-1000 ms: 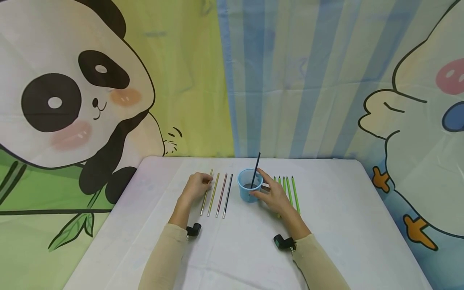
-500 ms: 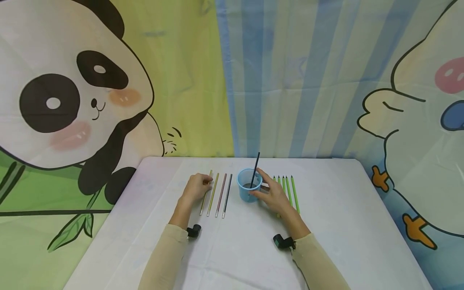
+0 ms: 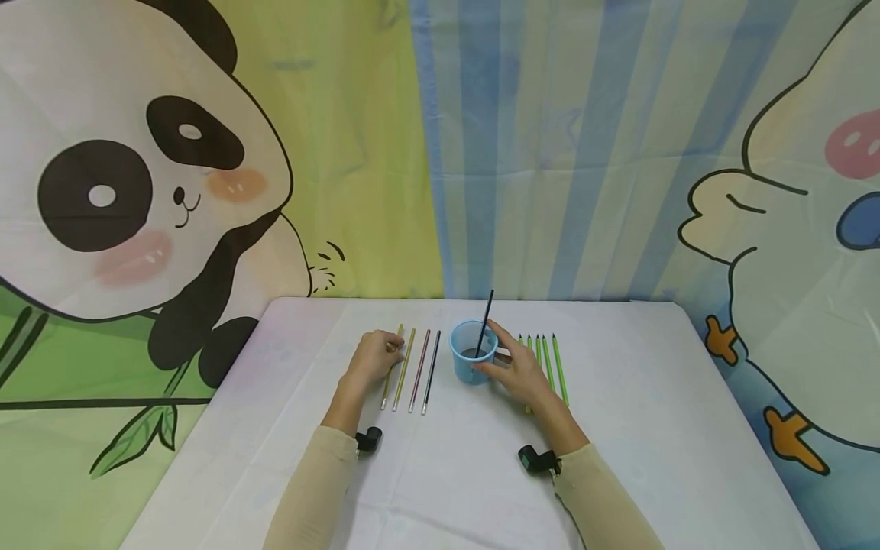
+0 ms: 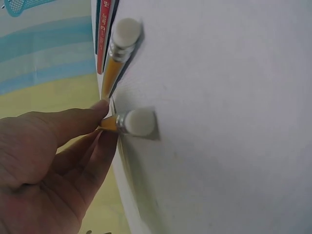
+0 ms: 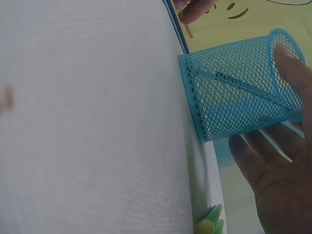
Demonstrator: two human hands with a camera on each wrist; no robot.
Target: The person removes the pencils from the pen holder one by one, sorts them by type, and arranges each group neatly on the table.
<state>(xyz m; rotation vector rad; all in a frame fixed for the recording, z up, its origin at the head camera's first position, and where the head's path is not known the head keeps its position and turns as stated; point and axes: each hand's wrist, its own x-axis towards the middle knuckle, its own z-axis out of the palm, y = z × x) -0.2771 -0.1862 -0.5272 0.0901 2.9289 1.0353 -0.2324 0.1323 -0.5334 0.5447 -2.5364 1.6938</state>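
Observation:
My left hand [image 3: 374, 354] pinches the leftmost yellow pencil [image 3: 386, 388] between thumb and fingers. In the left wrist view its white eraser end [image 4: 140, 122] points at the camera, close over the table. To its right lie a second yellow pencil [image 3: 404, 370], a red pencil [image 3: 419, 372] and a dark pencil [image 3: 431, 373], roughly parallel. My right hand [image 3: 520, 374] holds a light blue mesh pencil cup [image 3: 464, 371], thumb at the rim and fingers round the far side. The cup stands upright; one dark pencil [image 3: 485, 319] leans inside it, sticking out above the rim.
Several green pencils [image 3: 560, 370] lie in a row right of the cup, partly hidden by my right hand. A white cloth covers the table [image 3: 440, 481]. Behind its back edge hangs a cartoon-printed curtain [image 3: 536, 153].
My left hand has dipped very slightly, and the lower end of its yellow pencil has shifted a little to the right. My right hand and the cup stay put.

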